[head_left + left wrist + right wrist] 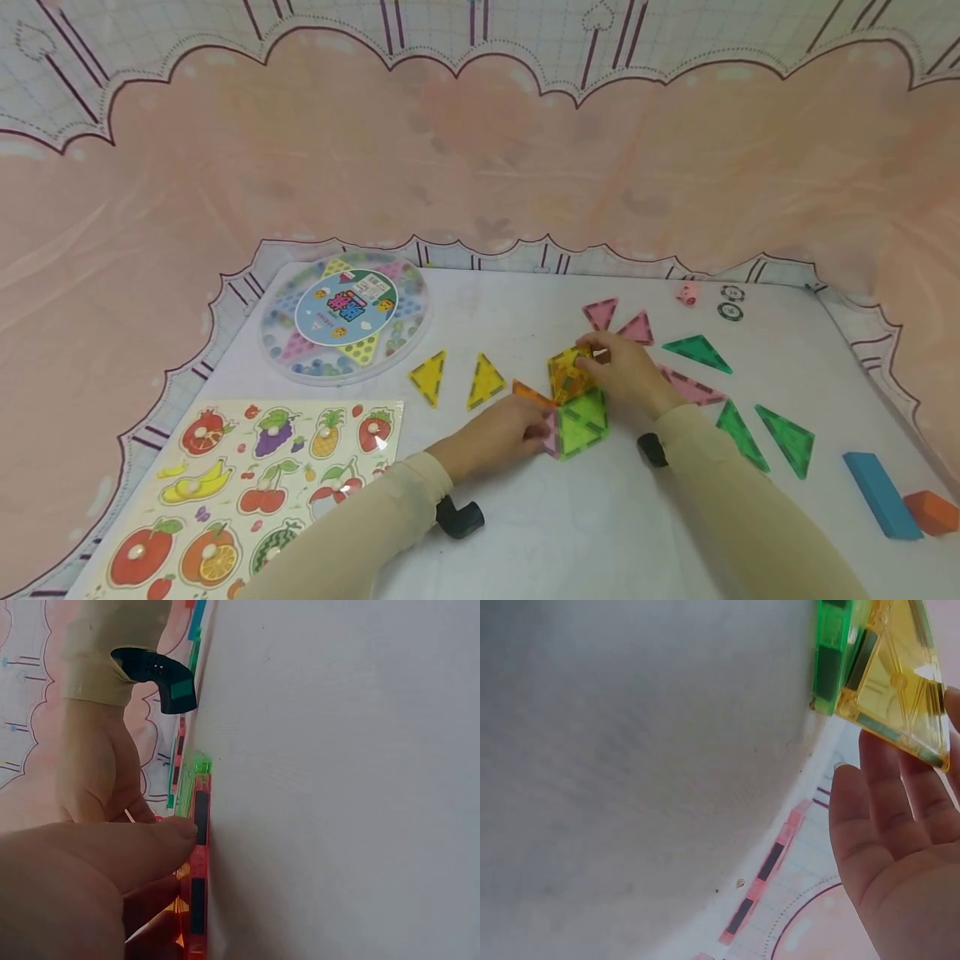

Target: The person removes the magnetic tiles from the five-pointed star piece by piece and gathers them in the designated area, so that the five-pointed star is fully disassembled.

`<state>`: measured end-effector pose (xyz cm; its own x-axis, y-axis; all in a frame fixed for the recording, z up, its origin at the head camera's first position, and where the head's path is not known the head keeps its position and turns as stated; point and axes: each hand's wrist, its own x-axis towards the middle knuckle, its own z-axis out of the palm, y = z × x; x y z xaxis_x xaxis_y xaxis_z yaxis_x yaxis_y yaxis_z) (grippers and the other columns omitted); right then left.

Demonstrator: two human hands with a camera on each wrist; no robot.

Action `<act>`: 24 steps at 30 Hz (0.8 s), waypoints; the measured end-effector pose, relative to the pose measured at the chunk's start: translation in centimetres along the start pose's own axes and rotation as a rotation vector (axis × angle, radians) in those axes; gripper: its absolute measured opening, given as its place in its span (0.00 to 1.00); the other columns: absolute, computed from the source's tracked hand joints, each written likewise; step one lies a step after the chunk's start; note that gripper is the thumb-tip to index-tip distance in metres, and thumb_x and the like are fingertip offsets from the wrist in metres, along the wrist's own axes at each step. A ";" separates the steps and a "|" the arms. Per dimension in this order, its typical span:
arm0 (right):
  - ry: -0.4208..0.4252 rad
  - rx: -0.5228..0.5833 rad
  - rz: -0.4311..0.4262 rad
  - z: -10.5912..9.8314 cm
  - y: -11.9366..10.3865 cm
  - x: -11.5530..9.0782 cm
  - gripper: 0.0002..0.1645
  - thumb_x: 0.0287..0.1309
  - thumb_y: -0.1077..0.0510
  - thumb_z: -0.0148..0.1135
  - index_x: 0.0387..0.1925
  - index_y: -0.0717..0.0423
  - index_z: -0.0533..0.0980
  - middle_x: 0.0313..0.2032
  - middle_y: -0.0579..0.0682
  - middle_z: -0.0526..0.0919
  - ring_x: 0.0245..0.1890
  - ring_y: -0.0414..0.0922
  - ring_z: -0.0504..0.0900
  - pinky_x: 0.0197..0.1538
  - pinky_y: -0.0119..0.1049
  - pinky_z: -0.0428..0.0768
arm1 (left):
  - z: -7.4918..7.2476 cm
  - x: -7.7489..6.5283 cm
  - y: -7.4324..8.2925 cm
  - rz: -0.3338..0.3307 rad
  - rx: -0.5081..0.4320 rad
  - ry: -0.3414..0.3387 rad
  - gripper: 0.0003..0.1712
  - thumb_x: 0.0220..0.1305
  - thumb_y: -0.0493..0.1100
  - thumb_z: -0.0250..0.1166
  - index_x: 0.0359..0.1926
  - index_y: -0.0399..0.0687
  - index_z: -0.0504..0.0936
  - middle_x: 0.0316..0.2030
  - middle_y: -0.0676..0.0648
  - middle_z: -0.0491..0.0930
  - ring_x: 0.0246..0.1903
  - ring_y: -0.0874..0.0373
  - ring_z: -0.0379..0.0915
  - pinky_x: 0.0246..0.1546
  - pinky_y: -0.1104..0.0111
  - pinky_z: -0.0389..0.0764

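My left hand [491,439] pinches a pink magnetic tile [552,435], the thumb lying along its edge in the left wrist view and the fingers behind. Beside it an orange tile [532,392] shows above the knuckles. A light green tile [583,425] adjoins the pink one. With thumb and fingers, my right hand [630,372] holds a yellow triangular magnetic tile [900,675] by its outer edge. This tile slants up from the green tile's edge in the right wrist view. From the head view, orange pieces show through the yellow.
Two yellow triangles [428,379] lie to the left. Pink triangles [602,314] and green triangles [699,353] lie to the right. A round marble board [416,308] is at back left, a fruit knob puzzle [232,475] at front left. Blue [882,495] and orange blocks [932,512] sit far right.
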<state>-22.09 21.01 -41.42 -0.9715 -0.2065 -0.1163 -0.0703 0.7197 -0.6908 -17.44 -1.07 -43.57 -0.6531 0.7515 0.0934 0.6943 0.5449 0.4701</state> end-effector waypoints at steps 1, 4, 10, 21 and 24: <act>0.001 0.000 0.007 0.1 0.0 -0.1 0.20 0.55 0.42 0.55 0.49 0.40 0.70 0.50 0.45 0.71 0.47 0.47 0.71 0.46 0.43 0.74 | 0.0 -0.2 0.0 0.003 -0.011 0.007 0.03 0.56 0.41 0.62 0.30 0.50 0.82 0.39 0.55 0.78 0.34 0.67 0.70 0.36 0.77 0.69; -0.011 -0.004 0.011 0.2 0.2 -0.4 0.20 0.54 0.40 0.56 0.48 0.40 0.70 0.49 0.45 0.72 0.46 0.46 0.72 0.45 0.41 0.75 | -0.1 -0.7 0.0 -0.008 -0.056 0.023 0.05 0.54 0.40 0.63 0.33 0.49 0.81 0.35 0.57 0.78 0.32 0.67 0.69 0.34 0.77 0.69; -0.020 -0.010 0.003 0.4 0.0 -1.1 0.20 0.54 0.40 0.56 0.47 0.41 0.70 0.45 0.43 0.74 0.43 0.45 0.73 0.41 0.39 0.76 | -0.3 -1.6 -0.1 -0.073 -0.159 0.026 0.16 0.56 0.42 0.62 0.47 0.48 0.79 0.37 0.59 0.76 0.34 0.69 0.68 0.36 0.77 0.70; -0.049 0.010 0.015 0.8 -0.4 -1.9 0.18 0.54 0.41 0.57 0.44 0.40 0.70 0.42 0.43 0.75 0.41 0.44 0.73 0.41 0.38 0.75 | -0.1 -1.9 0.1 -0.080 -0.102 0.089 0.17 0.56 0.44 0.62 0.48 0.48 0.78 0.51 0.50 0.73 0.53 0.58 0.64 0.54 0.67 0.63; -0.046 0.001 -0.002 0.9 -0.4 -2.1 0.16 0.54 0.42 0.57 0.44 0.41 0.70 0.42 0.42 0.75 0.40 0.43 0.73 0.41 0.38 0.75 | 0.0 -1.8 0.2 -0.083 -0.078 0.099 0.20 0.55 0.45 0.63 0.50 0.46 0.77 0.52 0.49 0.72 0.54 0.55 0.63 0.55 0.66 0.62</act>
<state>-19.84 20.56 -41.54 -0.9600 -0.2383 -0.1471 -0.0723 0.7184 -0.6919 -16.17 -2.33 -43.66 -0.7367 0.6626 0.1351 0.6134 0.5707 0.5460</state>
